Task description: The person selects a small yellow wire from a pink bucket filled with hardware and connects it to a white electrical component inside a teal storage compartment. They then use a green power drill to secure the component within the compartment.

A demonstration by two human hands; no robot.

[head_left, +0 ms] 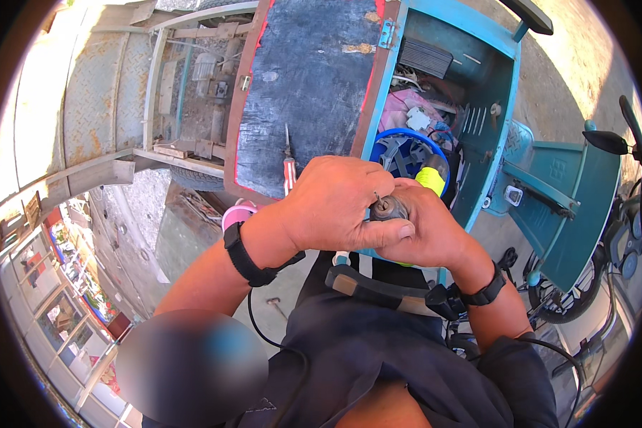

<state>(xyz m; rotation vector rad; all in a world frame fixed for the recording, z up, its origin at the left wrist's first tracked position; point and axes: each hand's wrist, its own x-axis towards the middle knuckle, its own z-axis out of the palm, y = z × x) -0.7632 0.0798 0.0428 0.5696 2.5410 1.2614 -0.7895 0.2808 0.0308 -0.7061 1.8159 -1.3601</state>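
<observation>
In front of my chest, both hands meet around a small round dark-grey metal part (pixel 389 207) with a hollow in its middle face. My left hand (pixel 332 203) is closed on it, thumb along its near side and curled fingers at the far side. My right hand (pixel 435 228) wraps it from the right, most of those fingers hidden behind the part and the left hand. Just beyond the left hand, a screwdriver (pixel 289 171) with a red and clear handle lies on a worn black board (pixel 303 85), its tip pointing away.
An open teal metal box (pixel 488 135) holds a blue bucket (pixel 415 131), cables and a pink cloth (pixel 405 107). A pink round object (pixel 240 212) sits by my left wrist. Right stand a teal panel (pixel 581 207) and a wheel (pixel 567 292); left, a metal-framed cart (pixel 150 100).
</observation>
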